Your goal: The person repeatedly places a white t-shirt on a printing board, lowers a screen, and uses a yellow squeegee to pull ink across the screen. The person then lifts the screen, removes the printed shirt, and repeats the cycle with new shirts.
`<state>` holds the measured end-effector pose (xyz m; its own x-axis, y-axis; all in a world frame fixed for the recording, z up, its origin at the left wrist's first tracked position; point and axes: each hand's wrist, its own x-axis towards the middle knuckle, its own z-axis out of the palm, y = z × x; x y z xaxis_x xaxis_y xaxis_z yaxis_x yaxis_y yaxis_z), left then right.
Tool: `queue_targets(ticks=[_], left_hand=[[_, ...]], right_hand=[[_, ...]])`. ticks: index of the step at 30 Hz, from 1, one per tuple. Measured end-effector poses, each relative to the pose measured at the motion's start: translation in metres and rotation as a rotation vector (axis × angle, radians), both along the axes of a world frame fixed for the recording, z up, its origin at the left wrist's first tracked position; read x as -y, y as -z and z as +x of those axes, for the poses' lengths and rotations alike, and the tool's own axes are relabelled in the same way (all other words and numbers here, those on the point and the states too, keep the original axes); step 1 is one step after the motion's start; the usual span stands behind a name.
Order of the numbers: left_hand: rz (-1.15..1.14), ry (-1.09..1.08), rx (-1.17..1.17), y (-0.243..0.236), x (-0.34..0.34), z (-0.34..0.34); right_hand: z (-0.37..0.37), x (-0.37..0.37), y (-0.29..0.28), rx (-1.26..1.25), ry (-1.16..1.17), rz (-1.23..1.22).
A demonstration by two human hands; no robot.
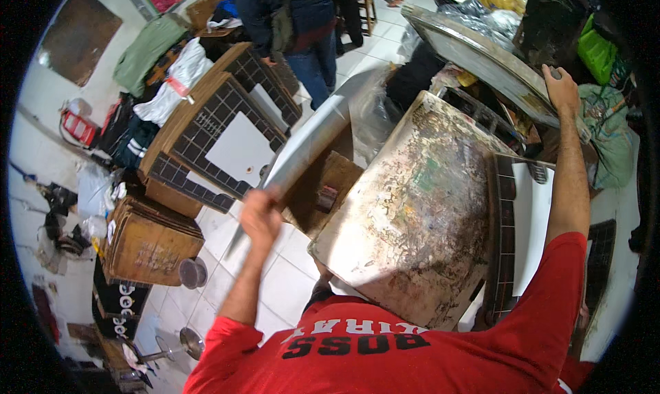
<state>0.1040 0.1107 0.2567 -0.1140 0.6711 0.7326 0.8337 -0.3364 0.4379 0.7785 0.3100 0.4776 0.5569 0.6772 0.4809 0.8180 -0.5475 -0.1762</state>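
Well, I have the right hand (564, 92) with fingers curled over the edge of one framed panel (481, 61); the left hand (261, 219), blurred, meets the edge of one pale sheet (309, 136), and I can't tell whether its fingers close. I'd judge the step as shifting these two; the next move calls for steady holds, clear of one stained board (412, 201) between them. Farther out: one fire extinguisher (78, 127).

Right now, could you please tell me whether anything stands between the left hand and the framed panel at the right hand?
Yes: in this view, the paint-stained board lies between the left hand and the framed panel, which the right hand holds by its edge.
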Motion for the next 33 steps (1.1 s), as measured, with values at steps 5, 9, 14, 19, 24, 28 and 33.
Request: queue_targets(ticks=[5,9,14,19,24,28,33], left_hand=[[-0.527,0.353,-0.172,0.073,0.141,0.063],[-0.660,-0.246,0.115,0.144,0.170,0.018],[-0.854,-0.787,0.744,0.217,0.138,-0.077],[-0.832,-0.948,0.518,0.210,0.109,-0.093],[-0.729,-0.707,0.246,0.163,0.030,-0.137],[-0.775,-0.482,0.139,0.154,-0.031,-0.136],[-0.920,0.056,0.108,0.170,-0.075,-0.067]], right_hand=[[0.003,-0.005,-0.004,-0.033,-0.021,0.004],[0.000,-0.002,-0.002,-0.017,-0.030,0.003],[-0.005,0.001,0.000,-0.078,-0.016,-0.030],[-0.007,0.003,0.006,0.015,0.051,-0.004],[-0.009,0.008,0.021,0.028,0.057,0.045],[-0.008,0.014,0.041,0.089,0.087,0.094],[-0.012,0.024,0.047,0.155,0.002,0.120]])
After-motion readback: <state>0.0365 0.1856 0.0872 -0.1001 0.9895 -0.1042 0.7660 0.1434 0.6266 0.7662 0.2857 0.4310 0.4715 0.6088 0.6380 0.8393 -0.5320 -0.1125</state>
